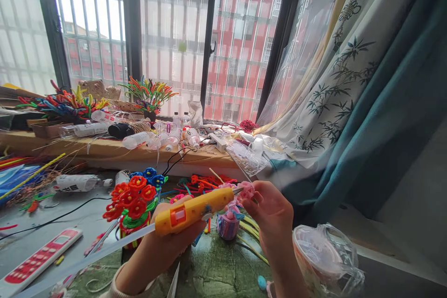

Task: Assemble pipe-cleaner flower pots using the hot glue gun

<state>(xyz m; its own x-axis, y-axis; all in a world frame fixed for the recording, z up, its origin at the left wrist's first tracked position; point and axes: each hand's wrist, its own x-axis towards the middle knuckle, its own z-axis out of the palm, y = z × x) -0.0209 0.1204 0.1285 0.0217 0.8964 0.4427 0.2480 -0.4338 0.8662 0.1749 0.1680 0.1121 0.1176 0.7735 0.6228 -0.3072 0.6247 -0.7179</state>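
A yellow hot glue gun (199, 209) is gripped by my left hand (174, 237), with a long translucent glue stick (104, 253) running out of its back end. Its metal nozzle meets a pink pipe-cleaner flower (247, 191), pinched between the fingers of my right hand (270, 207). Just below the two hands stands a small purple striped pot (227, 227) with pink and blue fuzzy pieces on top. To the left, red pipe-cleaner flowers (134, 198) rise from a striped pot, partly hidden behind my left wrist. Blue flowers (150, 177) sit behind them.
A remote control (42, 258) and a plastic bottle (78, 183) lie at left. At right stands a tub wrapped in clear plastic (319, 251). Scissor-like blades (173, 281) point up near the front. Bottles and cables crowd the windowsill (216, 160).
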